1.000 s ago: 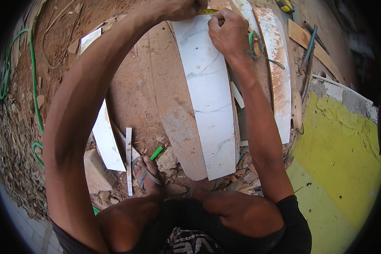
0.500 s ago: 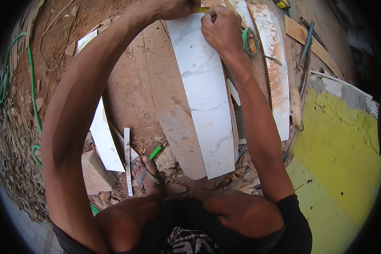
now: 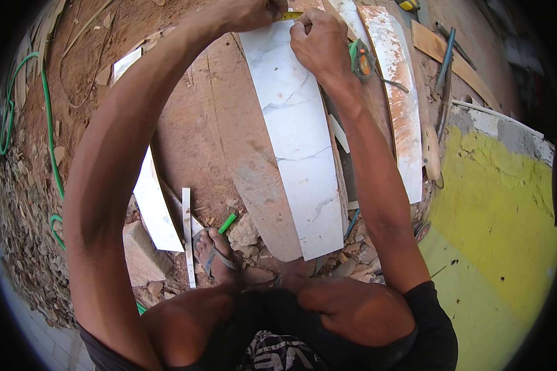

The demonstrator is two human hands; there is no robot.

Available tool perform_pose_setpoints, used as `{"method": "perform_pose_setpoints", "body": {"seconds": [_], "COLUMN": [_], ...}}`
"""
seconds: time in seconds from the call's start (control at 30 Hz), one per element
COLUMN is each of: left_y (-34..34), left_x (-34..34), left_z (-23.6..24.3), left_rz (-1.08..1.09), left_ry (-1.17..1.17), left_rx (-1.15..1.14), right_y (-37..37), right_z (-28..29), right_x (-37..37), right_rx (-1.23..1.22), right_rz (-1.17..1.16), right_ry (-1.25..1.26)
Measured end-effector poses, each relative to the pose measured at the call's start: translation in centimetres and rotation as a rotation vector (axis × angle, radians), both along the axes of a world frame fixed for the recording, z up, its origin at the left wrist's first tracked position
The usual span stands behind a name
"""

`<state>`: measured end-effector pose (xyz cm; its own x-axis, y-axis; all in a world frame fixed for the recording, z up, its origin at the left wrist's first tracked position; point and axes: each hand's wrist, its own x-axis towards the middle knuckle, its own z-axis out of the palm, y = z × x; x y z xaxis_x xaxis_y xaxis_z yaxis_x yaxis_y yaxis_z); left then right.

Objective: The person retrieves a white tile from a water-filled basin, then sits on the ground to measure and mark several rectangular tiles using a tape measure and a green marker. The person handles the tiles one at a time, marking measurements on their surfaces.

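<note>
A long strip of white marble-patterned tile lies on a brown plank ahead of my feet. Across the tile's far end runs the yellow blade of a tape measure. My left hand is closed on the blade at the tile's left corner, its fingertips partly cut off by the picture's upper edge. At the right corner my right hand pinches the blade, its fingers curled and knuckles up. The green, orange and black tape case sits beside my right wrist.
A dirt-smeared white tile strip lies to the right, near a yellow-painted slab. Narrow tile offcuts, a bright green piece and rubble surround my feet. A green hose runs along the left.
Both hands stay on the tape blade at the tile's far end. The whole view has shifted slightly, and the hands have hardly moved against the tile.
</note>
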<state>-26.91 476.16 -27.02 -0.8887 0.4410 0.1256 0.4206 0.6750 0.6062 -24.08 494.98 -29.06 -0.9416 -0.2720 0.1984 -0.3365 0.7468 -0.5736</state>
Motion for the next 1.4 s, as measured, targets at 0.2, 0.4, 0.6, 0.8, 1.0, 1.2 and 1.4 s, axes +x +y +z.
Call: {"method": "perform_pose_setpoints", "body": {"seconds": [0.2, 0.4, 0.6, 0.8, 1.0, 1.2, 1.4], "left_y": [0.6, 0.3, 0.3, 0.7, 0.2, 0.3, 1.8], "left_x": [0.1, 0.1, -0.1, 0.2, -0.1, -0.1, 0.6], "left_z": [0.3, 0.1, -0.3, 0.5, -0.2, 0.8, 0.2], "left_rz": [0.088, 0.070, 0.067, 0.106, 0.082, 0.099, 0.149], "left_ry": [-0.097, -0.060, 0.015, -0.066, -0.016, -0.158, 0.020], "left_rx": [0.008, -0.072, -0.059, -0.095, -0.107, -0.271, -0.254], "right_y": [0.6, 0.4, -0.1, 0.6, 0.5, 2.0, 8.9], "right_z": [-0.2, -0.1, -0.1, -0.1, -0.3, 0.2, 0.3], "right_x": [-0.1, 0.3, 0.1, -0.3, 0.0, -0.5, -1.3], "right_rx": [0.011, -0.007, -0.155, -0.003, -0.032, -0.024, -0.029], "right_rz": [0.022, 0.032, 0.015, 0.023, 0.017, -0.006, -0.093], "right_ry": [0.105, 0.048, 0.017, 0.057, 0.077, 0.144, -0.001]}}
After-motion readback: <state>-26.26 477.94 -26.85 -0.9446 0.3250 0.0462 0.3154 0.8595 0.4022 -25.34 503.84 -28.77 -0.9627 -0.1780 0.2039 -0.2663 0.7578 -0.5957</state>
